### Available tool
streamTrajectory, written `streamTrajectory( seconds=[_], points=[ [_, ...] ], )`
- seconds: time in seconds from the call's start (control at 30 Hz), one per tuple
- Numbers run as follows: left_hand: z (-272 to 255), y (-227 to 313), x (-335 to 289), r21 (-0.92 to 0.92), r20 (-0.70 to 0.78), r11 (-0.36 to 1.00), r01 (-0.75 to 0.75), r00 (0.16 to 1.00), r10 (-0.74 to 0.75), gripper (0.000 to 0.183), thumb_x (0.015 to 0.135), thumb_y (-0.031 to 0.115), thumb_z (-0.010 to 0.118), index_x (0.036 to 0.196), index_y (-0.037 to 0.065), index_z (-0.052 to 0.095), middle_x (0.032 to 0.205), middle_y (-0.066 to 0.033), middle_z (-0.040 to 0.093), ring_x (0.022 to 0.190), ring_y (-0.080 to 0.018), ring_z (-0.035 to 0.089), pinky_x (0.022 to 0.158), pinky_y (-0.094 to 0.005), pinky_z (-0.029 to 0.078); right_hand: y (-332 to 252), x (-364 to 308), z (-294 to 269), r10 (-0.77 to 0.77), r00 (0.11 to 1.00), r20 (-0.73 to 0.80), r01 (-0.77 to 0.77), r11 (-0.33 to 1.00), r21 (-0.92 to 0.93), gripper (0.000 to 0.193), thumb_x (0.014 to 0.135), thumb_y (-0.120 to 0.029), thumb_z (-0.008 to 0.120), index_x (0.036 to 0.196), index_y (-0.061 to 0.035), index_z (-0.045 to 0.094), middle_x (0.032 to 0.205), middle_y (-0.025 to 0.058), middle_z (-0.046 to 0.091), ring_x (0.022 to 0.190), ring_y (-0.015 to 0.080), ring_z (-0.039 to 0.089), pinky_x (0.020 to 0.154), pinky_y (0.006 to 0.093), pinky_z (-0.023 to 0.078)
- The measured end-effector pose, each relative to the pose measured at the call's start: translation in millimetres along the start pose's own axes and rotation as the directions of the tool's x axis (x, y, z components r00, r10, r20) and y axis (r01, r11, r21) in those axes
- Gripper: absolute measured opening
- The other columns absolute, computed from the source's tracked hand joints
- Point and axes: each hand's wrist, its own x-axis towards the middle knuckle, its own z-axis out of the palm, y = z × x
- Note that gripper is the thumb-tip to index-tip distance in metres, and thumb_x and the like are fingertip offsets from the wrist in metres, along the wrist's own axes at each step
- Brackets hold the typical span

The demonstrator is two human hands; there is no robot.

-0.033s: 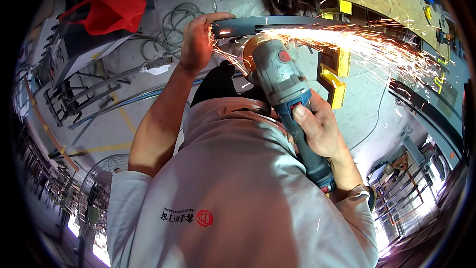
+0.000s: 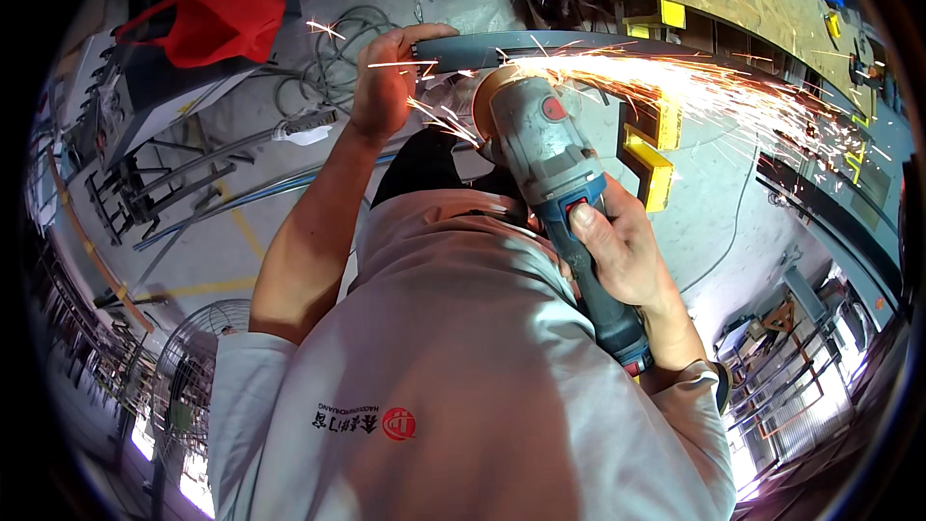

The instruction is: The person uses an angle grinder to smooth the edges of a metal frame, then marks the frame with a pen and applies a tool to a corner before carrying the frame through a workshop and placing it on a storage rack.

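The grey metal bar (image 2: 463, 50) crosses the upper centre of the frame, its left end in the left hand (image 2: 386, 87), whose fingers curl over the top edge. The right hand (image 2: 622, 241), right of centre, is closed around the body of the angle grinder (image 2: 545, 135), thumb on the red switch. The 2 hands are well apart, the grinder's head between them, just under the bar's lower edge.

To the right of the grinder, grey floor (image 2: 714, 164) spreads past 1 yellow-faced support (image 2: 651, 174) near the tool. To the left, more floor lies between the left forearm and the long rods (image 2: 241, 201). Behind the left hand, toward the upper left, sits the coiled cable (image 2: 333, 58). Below, the grinder's rear end lies close against the pale shirt (image 2: 415, 328), which fills the lower centre.

Sparks (image 2: 656, 77) stream to the right and cover much of the bar's right part; where it ends I cannot tell. Glare washes out the spot where the disc (image 2: 485, 101) meets the bar, and the grinder's head hides part of the disc. The right hand's fingers are mostly behind the tool. Dark fisheye corners cut off the surroundings.
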Motion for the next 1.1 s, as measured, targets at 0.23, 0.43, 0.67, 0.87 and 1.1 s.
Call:
streamTrajectory(
  seconds=[0.23, 0.43, 0.67, 0.87, 1.1],
  points=[
    [2.3, 1.2, -2.2, 0.311, 0.063, 0.934, -0.174, 0.985, 0.163, 0.048, 0.107, 0.016, 0.025, 0.123, -0.01, 0.062, 0.12, -0.0193, 0.07, 0.11, -0.0259, 0.069, 0.101, -0.0352, 0.053, -3.1, -3.6, 1.6, 0.068, 0.998, 0.008, -0.068, 0.993, 0.097, 0.043, 0.107, -0.037, 0.061, 0.123, 0.0027, 0.055, 0.084, 0.0034, 0.061, 0.064, 0.0086, 0.057, 0.058, 0.0259, 0.048],
    [-14.7, -21.9, 3.1, 0.312, 0.147, 0.903, -0.296, 0.954, 0.262, 0.031, 0.107, -0.001, 0.032, 0.13, -0.009, 0.052, 0.124, -0.0228, 0.067, 0.112, -0.0298, 0.067, 0.104, -0.0385, 0.052, -3.2, -5.5, 1.0, 0.058, 0.998, -0.019, -0.056, 0.992, 0.109, 0.041, 0.107, -0.035, 0.06, 0.123, 0.0024, 0.055, 0.083, 0.0022, 0.06, 0.065, 0.0084, 0.057, 0.058, 0.0255, 0.049],
    [-18.9, -24.0, 10.6, 0.454, 0.321, 0.641, -0.619, 0.785, 0.53, 0.029, 0.113, 0.011, 0.033, 0.141, 0.003, 0.034, 0.124, -0.0244, 0.067, 0.106, -0.0336, 0.07, 0.098, -0.043, 0.055, -3.4, -3.4, 4.8, 0.077, 0.997, 0.005, -0.077, 0.995, 0.058, 0.043, 0.107, -0.035, 0.061, 0.125, 0.0035, 0.056, 0.085, 0.0018, 0.06, 0.068, 0.0078, 0.057, 0.061, 0.0257, 0.049],
    [-5.0, -11.8, 6.1, 0.527, 0.196, 0.663, -0.531, 0.835, 0.513, 0.028, 0.1, -0.002, 0.034, 0.112, -0.007, 0.059, 0.111, -0.0195, 0.074, 0.095, -0.0284, 0.072, 0.094, -0.0365, 0.056, -2.6, -5.0, 3.9, 0.088, 0.996, -0.026, -0.086, 0.994, 0.063, 0.041, 0.106, -0.031, 0.062, 0.126, 0.0039, 0.056, 0.088, 0.0024, 0.061, 0.077, 0.0073, 0.056, 0.065, 0.0258, 0.048],
    [1.3, -13.3, 3.2, 0.37, 0.068, 0.836, -0.405, 0.909, 0.41, 0.03, 0.1, -0.005, 0.033, 0.109, -0.008, 0.061, 0.111, -0.0181, 0.075, 0.095, -0.0264, 0.073, 0.095, -0.0336, 0.055, -4.0, -5.6, 2.5, 0.082, 0.997, -0.005, -0.081, 0.996, 0.03, 0.043, 0.106, -0.033, 0.062, 0.127, 0.0038, 0.056, 0.088, 0.0017, 0.06, 0.077, 0.0068, 0.052, 0.068, 0.0239, 0.047]
  ],
)
